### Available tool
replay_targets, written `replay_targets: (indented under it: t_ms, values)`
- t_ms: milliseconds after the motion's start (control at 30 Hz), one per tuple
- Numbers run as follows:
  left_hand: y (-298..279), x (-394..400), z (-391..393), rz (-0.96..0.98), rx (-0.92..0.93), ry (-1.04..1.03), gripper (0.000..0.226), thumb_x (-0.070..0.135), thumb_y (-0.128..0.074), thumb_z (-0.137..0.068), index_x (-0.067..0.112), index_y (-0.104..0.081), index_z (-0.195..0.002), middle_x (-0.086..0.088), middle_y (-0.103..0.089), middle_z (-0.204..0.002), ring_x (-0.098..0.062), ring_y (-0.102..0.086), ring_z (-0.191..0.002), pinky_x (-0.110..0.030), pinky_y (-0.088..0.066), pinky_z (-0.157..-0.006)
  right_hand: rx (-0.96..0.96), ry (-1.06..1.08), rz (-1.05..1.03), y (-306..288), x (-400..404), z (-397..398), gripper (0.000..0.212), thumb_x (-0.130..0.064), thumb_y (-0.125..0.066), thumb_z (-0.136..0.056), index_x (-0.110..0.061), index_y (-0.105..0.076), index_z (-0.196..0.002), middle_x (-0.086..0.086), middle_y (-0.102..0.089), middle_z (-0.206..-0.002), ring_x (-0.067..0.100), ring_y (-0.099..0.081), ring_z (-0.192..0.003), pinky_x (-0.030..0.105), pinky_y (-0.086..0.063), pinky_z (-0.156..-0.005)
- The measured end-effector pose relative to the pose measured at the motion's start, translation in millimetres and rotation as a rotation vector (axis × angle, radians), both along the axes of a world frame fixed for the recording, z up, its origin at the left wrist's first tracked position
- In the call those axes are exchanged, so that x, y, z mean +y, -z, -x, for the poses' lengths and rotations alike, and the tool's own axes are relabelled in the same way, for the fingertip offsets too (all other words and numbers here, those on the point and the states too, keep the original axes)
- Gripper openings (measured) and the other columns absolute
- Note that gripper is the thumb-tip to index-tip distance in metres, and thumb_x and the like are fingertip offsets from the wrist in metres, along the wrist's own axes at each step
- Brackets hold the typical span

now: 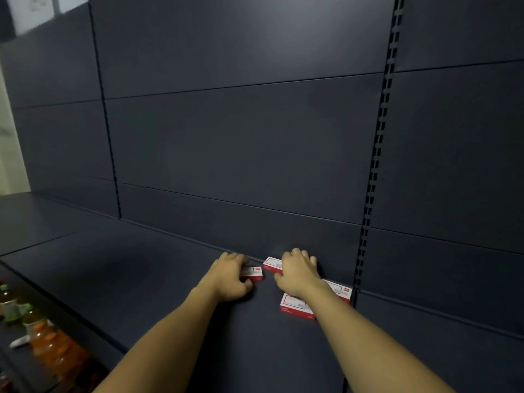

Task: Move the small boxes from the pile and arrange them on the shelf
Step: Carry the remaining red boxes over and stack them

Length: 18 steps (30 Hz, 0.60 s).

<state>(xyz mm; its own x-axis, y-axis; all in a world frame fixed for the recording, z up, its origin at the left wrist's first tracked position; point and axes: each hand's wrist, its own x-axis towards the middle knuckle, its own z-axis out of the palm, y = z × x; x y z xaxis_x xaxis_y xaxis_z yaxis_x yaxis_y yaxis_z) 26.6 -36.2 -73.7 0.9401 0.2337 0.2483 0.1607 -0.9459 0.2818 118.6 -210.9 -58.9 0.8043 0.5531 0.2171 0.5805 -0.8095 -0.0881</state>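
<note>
Several small red-and-white boxes lie on a dark grey shelf (147,279) near its back panel. My left hand (229,275) is closed around one small box (253,273), with only the box's right end showing. My right hand (297,272) rests on top of a second box (271,264) that sits against the back panel. A third box (295,306) lies flat below my right wrist. A fourth box (341,292) sits to its right, partly hidden by my forearm, close to the slotted upright (365,222).
The dark back panel (241,151) rises right behind the boxes. A lower shelf at the bottom left holds bottles of orange drink (54,350) and green-capped bottles (8,302). The shelf surface stretches left of my hands.
</note>
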Motion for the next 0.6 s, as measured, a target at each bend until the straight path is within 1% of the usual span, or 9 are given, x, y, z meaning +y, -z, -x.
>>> replay_targets:
  t_ms: [67, 167, 267, 367, 433, 500, 600]
  values:
    - [7.0, 0.2, 0.1, -0.018, -0.047, 0.016, 0.057, 0.045, -0.052, -0.075, 0.02, -0.056, -0.126, 0.003, -0.057, -0.12, -0.02, -0.048, -0.115, -0.032, -0.037, -0.1, -0.004, 0.02, 0.02, 2.5, 4.2, -3.0, 0.049, -0.044, -0.054, -0.094, -0.01, -0.053, -0.129, 0.013, -0.05, -0.132, 0.032, -0.043, -0.124, 0.046, -0.032, -0.104]
    - [9.8, 3.0, -1.8, 0.007, -0.104, 0.05, 0.045, 0.039, -0.057, -0.078, 0.02, -0.059, -0.119, 0.005, -0.057, -0.114, -0.019, -0.05, -0.109, -0.031, -0.039, -0.096, 0.009, 0.039, 0.055, 2.2, 7.4, -7.4, 0.048, -0.048, -0.054, -0.095, -0.013, -0.058, -0.126, 0.012, -0.05, -0.131, 0.031, -0.042, -0.124, 0.047, -0.03, -0.104]
    - [10.2, 5.7, -2.4, 0.023, -0.123, 0.069, 0.04, 0.033, -0.062, -0.084, 0.019, -0.06, -0.122, 0.003, -0.058, -0.117, -0.02, -0.052, -0.111, -0.032, -0.041, -0.098, 0.056, 0.074, 0.053, 2.5, 10.1, -9.2, 0.051, -0.057, -0.056, -0.093, -0.016, -0.062, -0.123, 0.01, -0.05, -0.132, 0.03, -0.041, -0.124, 0.047, -0.028, -0.104]
    - [9.5, 7.5, -3.1, 0.014, -0.104, 0.076, 0.038, 0.027, -0.065, -0.089, 0.017, -0.06, -0.125, 0.0, -0.058, -0.123, -0.022, -0.051, -0.115, -0.033, -0.041, -0.101, 0.073, 0.115, 0.0, 0.4, 14.1, -7.3, 0.051, -0.057, -0.062, -0.089, -0.017, -0.064, -0.12, 0.007, -0.052, -0.131, 0.028, -0.044, -0.124, 0.044, -0.029, -0.104]
    - [8.0, 8.6, -5.1, -0.031, -0.081, 0.092, 0.037, 0.027, -0.066, -0.091, 0.016, -0.06, -0.126, -0.002, -0.057, -0.126, -0.024, -0.051, -0.116, -0.034, -0.042, -0.101, 0.073, 0.136, -0.051, -2.2, 15.7, -4.4, 0.047, -0.054, -0.067, -0.087, -0.017, -0.066, -0.116, 0.005, -0.054, -0.127, 0.027, -0.047, -0.123, 0.043, -0.03, -0.103]
    - [4.9, 7.9, -5.8, -0.086, -0.054, 0.101, 0.038, 0.029, -0.066, -0.092, 0.016, -0.06, -0.127, -0.003, -0.057, -0.128, -0.025, -0.05, -0.117, -0.034, -0.042, -0.101, 0.07, 0.15, -0.087, -5.5, 15.7, 0.0, 0.039, -0.044, -0.07, -0.084, -0.018, -0.067, -0.113, 0.004, -0.056, -0.124, 0.025, -0.049, -0.12, 0.041, -0.032, -0.101]
    - [-1.3, 6.6, -4.4, -0.161, -0.027, 0.081, 0.043, 0.029, -0.068, -0.09, 0.017, -0.057, -0.131, -0.004, -0.055, -0.128, -0.026, -0.05, -0.118, -0.036, -0.043, -0.1, -0.005, 0.131, -0.085, -9.7, 12.1, 6.1, 0.034, -0.033, -0.072, -0.082, -0.022, -0.069, -0.115, 0.001, -0.055, -0.12, 0.024, -0.05, -0.116, 0.039, -0.033, -0.097]
